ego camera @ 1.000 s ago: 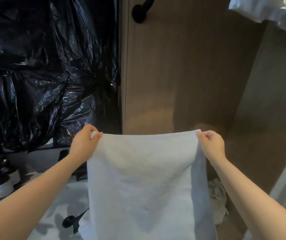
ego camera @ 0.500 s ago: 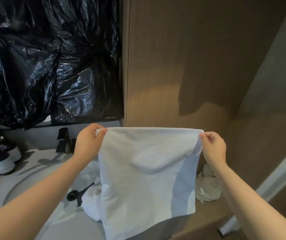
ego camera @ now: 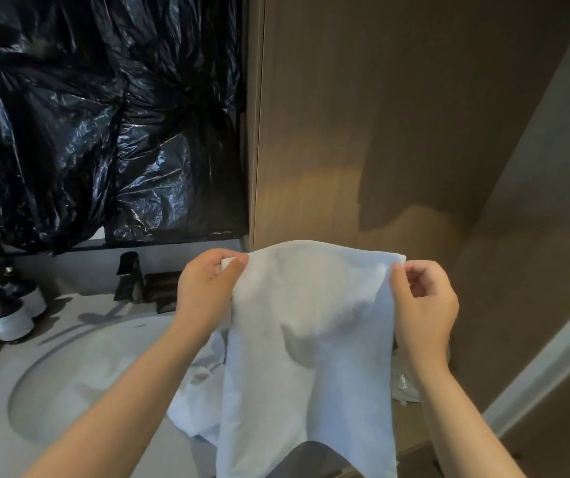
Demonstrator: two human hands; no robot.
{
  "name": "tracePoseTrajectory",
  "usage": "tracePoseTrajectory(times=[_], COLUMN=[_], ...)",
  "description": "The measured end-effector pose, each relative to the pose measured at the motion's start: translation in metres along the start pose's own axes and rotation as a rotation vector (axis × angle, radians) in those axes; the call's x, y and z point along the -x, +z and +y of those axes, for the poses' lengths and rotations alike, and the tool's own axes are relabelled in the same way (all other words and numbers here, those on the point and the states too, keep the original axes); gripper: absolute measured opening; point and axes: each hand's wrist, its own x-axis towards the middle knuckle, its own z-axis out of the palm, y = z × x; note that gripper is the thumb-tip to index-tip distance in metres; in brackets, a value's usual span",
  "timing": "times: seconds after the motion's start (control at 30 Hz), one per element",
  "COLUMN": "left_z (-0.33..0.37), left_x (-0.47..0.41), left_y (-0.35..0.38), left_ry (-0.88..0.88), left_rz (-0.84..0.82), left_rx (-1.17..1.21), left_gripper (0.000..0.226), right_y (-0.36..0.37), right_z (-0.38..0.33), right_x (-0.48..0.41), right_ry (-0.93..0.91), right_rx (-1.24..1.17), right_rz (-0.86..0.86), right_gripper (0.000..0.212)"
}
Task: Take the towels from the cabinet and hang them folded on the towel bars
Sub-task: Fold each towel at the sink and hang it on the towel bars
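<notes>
Both hands hold up a white terry towel (ego camera: 311,322) at mid-frame.
The left hand (ego camera: 207,294) and the right hand (ego camera: 421,305) pinch its top corners.

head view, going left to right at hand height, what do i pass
pump bottles → black faucet → left hand → white towel → right hand
</notes>
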Motion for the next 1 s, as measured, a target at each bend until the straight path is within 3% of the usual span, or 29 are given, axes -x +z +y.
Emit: tracePoseTrajectory(times=[0.37, 0.67, 0.93, 1.0], left_z=[0.004, 0.005, 0.007, 0.008], left_x=[0.042, 0.063, 0.068, 0.068], left_y=[0.024, 0.018, 0.007, 0.003], left_ry=[-0.177, -0.176, -0.160, -0.176], left_rz=[-0.076, -0.235, -0.292, -0.336], left_rx=[0.265, 0.309, 0.268, 0.303], left_gripper=[0.016, 0.015, 0.019, 0.019], right_y=[0.013, 0.019, 0.016, 0.014], right_z=[-0.024, -0.042, -0.050, -0.050], right_x=[0.050, 0.069, 0.071, 0.070], right_ry=[0.095, 0.196, 0.268, 0.283], right_rx=[-0.134, -0.261, -0.446, -0.475], right_rz=[-0.147, -0.303, -0.584, -0.598], right_gripper=[0.013, 0.013, 0.003, 0.018])
